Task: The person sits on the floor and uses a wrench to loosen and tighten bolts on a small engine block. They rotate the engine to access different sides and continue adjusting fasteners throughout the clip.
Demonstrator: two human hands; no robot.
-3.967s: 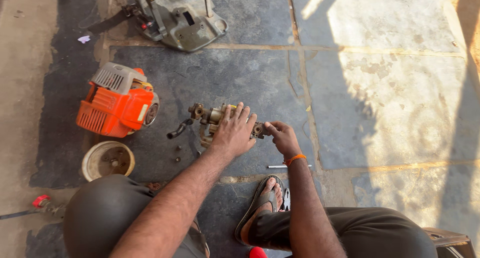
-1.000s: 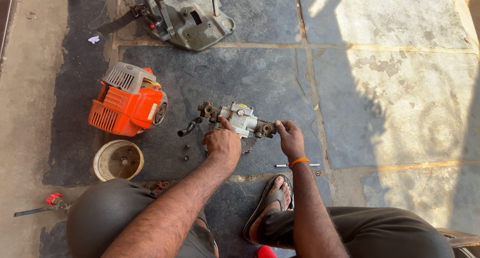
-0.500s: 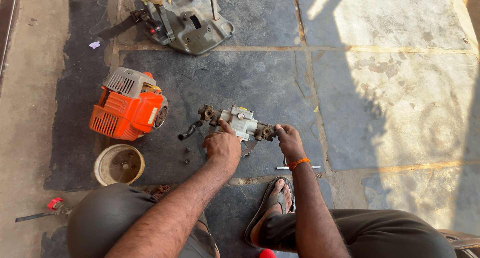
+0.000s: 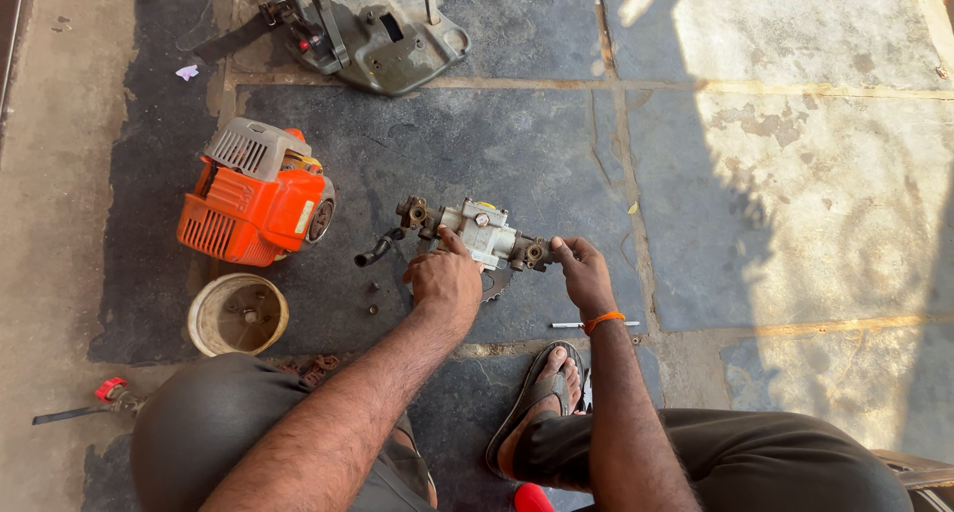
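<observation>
A: While the pump (image 4: 484, 234) lies on the slabs at the centre, how far along does it look?

B: Partway, I'd judge. It sits apart from the orange engine (image 4: 256, 194) at 9 o'clock and the grey base (image 4: 383, 35) at 12, with small bolts (image 4: 374, 298) loose on the floor by the black elbow (image 4: 376, 250)

A: The hands?

B: Left hand (image 4: 444, 278) curls on the pump's near side, thumb up against it. Right hand (image 4: 581, 273) pinches the brass fitting (image 4: 534, 255) at 3 o'clock

A: Any containers?

B: One round tub (image 4: 238, 315) at 8 o'clock, holding a few small parts, too small to identify
</observation>
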